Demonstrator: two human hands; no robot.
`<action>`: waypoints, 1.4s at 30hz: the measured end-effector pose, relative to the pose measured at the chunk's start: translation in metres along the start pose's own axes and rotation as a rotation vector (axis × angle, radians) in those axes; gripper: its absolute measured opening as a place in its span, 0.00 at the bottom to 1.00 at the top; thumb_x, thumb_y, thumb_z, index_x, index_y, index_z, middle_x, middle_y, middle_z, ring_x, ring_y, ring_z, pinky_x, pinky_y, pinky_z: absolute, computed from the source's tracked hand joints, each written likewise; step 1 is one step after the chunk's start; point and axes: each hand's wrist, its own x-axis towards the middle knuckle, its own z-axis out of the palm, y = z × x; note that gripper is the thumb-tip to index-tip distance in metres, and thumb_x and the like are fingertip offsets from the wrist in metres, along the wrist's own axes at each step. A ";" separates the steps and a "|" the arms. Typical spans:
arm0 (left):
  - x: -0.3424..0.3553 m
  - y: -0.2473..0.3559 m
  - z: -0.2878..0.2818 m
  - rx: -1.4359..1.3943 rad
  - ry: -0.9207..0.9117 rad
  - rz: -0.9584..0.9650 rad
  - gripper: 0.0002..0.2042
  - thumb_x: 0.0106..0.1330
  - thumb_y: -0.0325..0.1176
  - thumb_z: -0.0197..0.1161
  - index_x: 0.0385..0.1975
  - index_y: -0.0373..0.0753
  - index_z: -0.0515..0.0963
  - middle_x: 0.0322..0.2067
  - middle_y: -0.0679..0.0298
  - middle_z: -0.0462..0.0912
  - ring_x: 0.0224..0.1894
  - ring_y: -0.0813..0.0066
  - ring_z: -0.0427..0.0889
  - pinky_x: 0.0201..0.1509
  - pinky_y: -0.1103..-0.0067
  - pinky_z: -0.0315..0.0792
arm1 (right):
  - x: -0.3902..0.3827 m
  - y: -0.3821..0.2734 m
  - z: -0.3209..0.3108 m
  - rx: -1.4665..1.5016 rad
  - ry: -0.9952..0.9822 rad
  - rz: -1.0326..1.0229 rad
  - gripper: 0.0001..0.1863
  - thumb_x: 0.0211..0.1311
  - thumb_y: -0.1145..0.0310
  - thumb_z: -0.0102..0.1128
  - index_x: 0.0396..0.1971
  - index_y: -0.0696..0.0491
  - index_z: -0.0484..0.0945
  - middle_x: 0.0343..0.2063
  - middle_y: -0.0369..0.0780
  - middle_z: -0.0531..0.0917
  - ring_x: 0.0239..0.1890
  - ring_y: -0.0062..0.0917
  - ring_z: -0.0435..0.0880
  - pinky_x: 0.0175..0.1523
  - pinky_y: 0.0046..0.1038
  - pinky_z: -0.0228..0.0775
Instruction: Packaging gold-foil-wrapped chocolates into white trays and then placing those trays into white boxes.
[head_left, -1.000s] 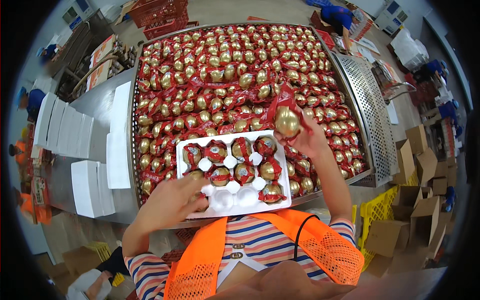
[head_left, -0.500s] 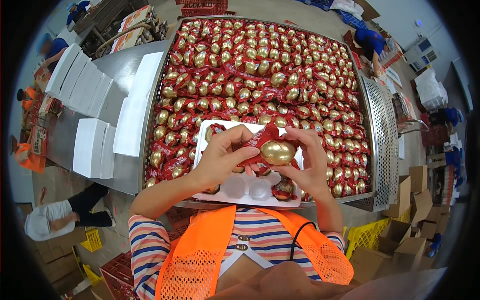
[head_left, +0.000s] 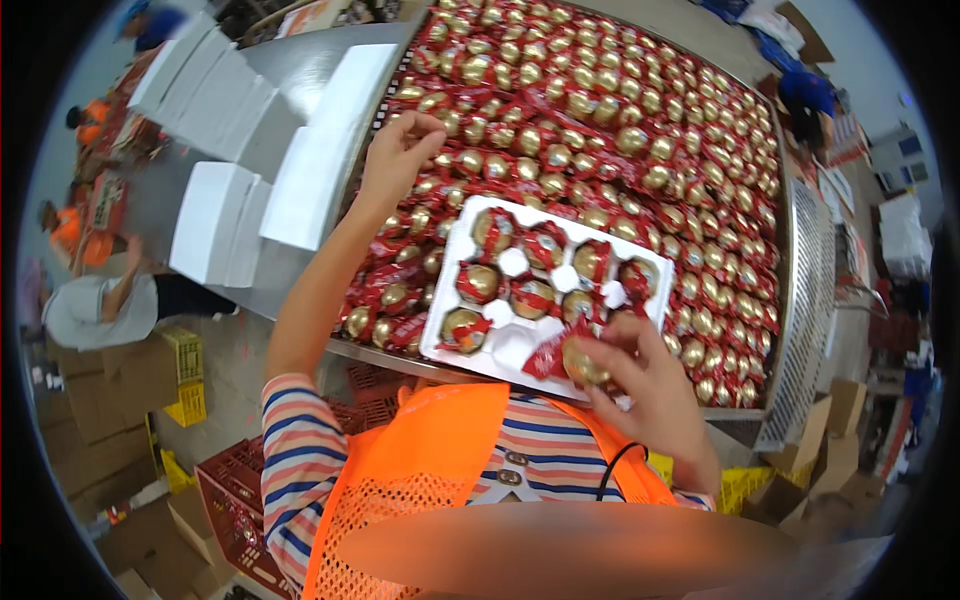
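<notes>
My right hand (head_left: 645, 375) grips a gold, egg-shaped item in a red wrapper (head_left: 585, 362), low over the near right part of a white tray (head_left: 655, 312). Several like items (head_left: 531, 298) sit in the tray's hollows, and a bare hollow (head_left: 512, 342) shows in the near row. Out to the far left, my left hand (head_left: 402, 152) hovers over the rows of wrapped gold eggs (head_left: 555, 158). Its fingers are curled with thumb and forefinger close together; whether anything is between them is hidden.
The tray rests on a large metal table (head_left: 440, 372) covered with the wrapped eggs. White boxes (head_left: 322, 165) stand on a steel surface at the left. A perforated metal shelf (head_left: 803, 290) adjoins on the right. Red crates (head_left: 240, 500) are below, and people work around.
Both hands held one wrapped egg above the tray; now only my right hand has one, lower at the tray. My left hand has moved away to the far left. The view has turned.
</notes>
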 end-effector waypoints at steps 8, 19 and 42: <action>0.077 -0.104 -0.049 0.785 0.345 0.266 0.16 0.60 0.28 0.68 0.49 0.41 0.79 0.47 0.53 0.78 0.51 0.52 0.78 0.56 0.63 0.73 | 0.010 -0.008 0.019 -0.381 -0.139 -0.141 0.23 0.56 0.69 0.70 0.52 0.53 0.75 0.41 0.44 0.74 0.32 0.39 0.84 0.29 0.37 0.80; 0.120 -0.112 -0.006 1.420 0.100 0.650 0.25 0.53 0.39 0.74 0.53 0.45 0.78 0.45 0.61 0.78 0.49 0.57 0.77 0.53 0.62 0.69 | 0.024 -0.018 0.032 -0.592 -0.259 -0.196 0.15 0.54 0.73 0.62 0.42 0.62 0.75 0.35 0.48 0.75 0.29 0.36 0.83 0.25 0.32 0.77; 0.047 -0.073 -0.039 -0.638 -0.014 -0.263 0.20 0.73 0.32 0.63 0.62 0.38 0.69 0.56 0.60 0.79 0.57 0.69 0.80 0.59 0.67 0.77 | 0.025 -0.005 0.024 -0.557 -0.299 -0.336 0.14 0.51 0.72 0.64 0.37 0.63 0.80 0.36 0.51 0.76 0.31 0.40 0.84 0.29 0.35 0.78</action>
